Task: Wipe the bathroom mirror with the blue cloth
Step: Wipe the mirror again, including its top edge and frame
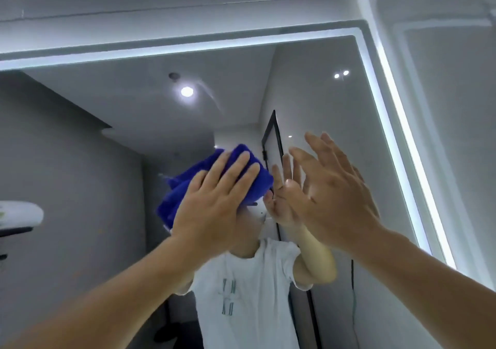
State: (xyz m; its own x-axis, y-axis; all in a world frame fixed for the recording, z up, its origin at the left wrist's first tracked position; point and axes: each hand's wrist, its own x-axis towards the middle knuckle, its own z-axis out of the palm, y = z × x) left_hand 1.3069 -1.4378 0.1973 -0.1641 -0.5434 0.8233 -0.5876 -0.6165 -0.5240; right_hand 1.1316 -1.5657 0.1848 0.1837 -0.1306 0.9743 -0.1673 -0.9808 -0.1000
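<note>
The bathroom mirror fills the view, framed by a lit white strip along its top and right edges. A bunched blue cloth lies flat against the glass near the middle. My left hand presses on the cloth with straight, spread fingers. My right hand is raised just right of the cloth, fingers straight and spread, holding nothing; whether it touches the glass I cannot tell. The reflection shows a person in a white T-shirt behind both hands.
A grey wall meets the mirror's right edge. A white object juts in at the left edge. A faint curved smear marks the glass near a reflected ceiling light.
</note>
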